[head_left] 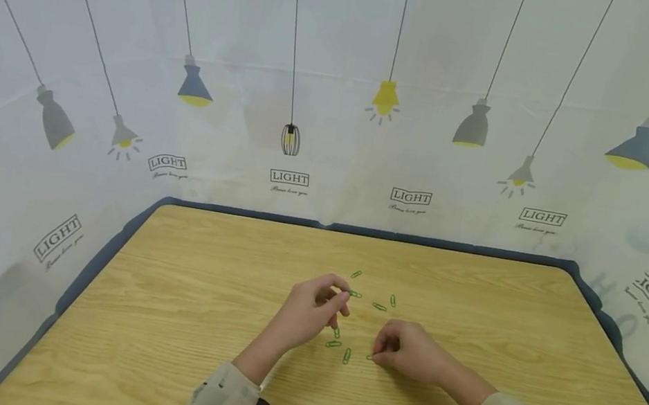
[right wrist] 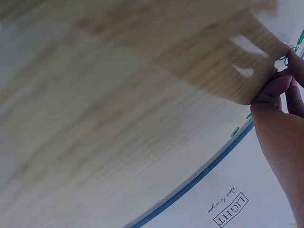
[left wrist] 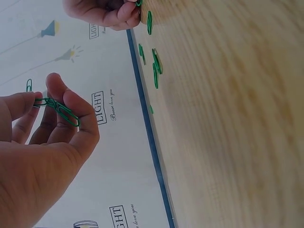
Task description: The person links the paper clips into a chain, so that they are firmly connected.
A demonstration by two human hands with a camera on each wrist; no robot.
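Observation:
My left hand is raised over the wooden table, its thumb and fingers pinching linked green paper clips. One linked clip lies along the curled fingers in the left wrist view, and another clip shows past the fingertips. To the right, close over the tabletop, my right hand pinches a green paper clip between thumb and forefinger; the fingers hide much of it. Between the two hands lie loose green clips, among them an upright-lying clip and a sideways clip.
Farther back on the wooden table are more green paper clips, such as a slanted clip, a flat clip and a neighbouring clip. A pale lamp-printed sheet borders the table at the back and sides.

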